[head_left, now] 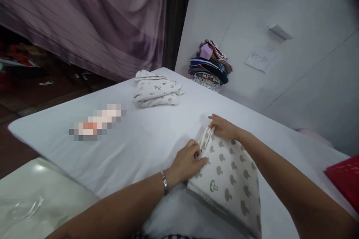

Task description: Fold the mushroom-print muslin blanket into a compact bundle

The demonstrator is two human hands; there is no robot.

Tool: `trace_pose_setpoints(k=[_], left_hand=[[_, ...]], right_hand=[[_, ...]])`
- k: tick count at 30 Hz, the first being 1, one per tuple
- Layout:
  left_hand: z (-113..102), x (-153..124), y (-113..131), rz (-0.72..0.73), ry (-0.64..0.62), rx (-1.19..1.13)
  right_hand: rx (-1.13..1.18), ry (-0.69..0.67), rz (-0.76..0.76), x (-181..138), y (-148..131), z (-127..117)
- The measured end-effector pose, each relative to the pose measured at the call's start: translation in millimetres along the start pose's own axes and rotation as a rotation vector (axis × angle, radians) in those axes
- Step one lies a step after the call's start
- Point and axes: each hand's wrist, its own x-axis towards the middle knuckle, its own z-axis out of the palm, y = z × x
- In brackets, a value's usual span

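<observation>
Table [146,138] carries one mushroom-print cloth [232,179] at near right, long axis running away from the person, banded edge pointing far-left. One folded pile [157,91] lies well beyond. Two hands now: left hand [187,162] and right hand [224,127] both pinch that edge, fingers closed.

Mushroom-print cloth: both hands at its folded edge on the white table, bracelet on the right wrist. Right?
No. The bracelet is on the left wrist, per the head view. The rest holds: left hand and right hand at the folded edge of the mushroom-print cloth on the white table.
</observation>
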Motion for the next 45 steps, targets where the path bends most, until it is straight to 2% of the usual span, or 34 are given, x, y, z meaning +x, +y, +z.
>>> trace_pose_setpoints(k=[4,10,16,22,24,29,32,35,39,42,45], left_hand=[[0,0,0,0.009,-0.004,0.011],[0,-1,0,0.037,-0.001,0.012],[-1,-1,0,0.028,0.0,0.02],[0,0,-2,0.012,-0.002,0.046],[1,0,-2,0.016,0.0,0.049],[1,0,-1,0.019,-0.001,0.064],[0,0,-1,0.022,-0.006,0.065],[0,0,-1,0.024,-0.005,0.07],[1,1,-3,0.035,-0.001,0.08],[2,2,-3,0.027,0.002,0.096],[0,2,-2,0.015,0.004,0.097]], right_hand=[[-0.039,0.008,0.031,-2,5,-1],[0.002,-0.018,-0.055,1,5,-4],[0.166,0.075,0.168,1,1,3],[0.227,0.001,0.273,3,4,18],[0.17,-0.019,0.233,5,5,16],[-0.035,-0.068,0.009,13,0,5],[-0.076,-0.075,-0.054,17,-5,1],[-0.003,-0.075,0.007,15,-8,-6],[0.265,-0.039,0.189,12,-8,-13],[0.383,-0.06,0.291,15,-4,-8],[0.396,-0.073,0.329,20,-2,2]])
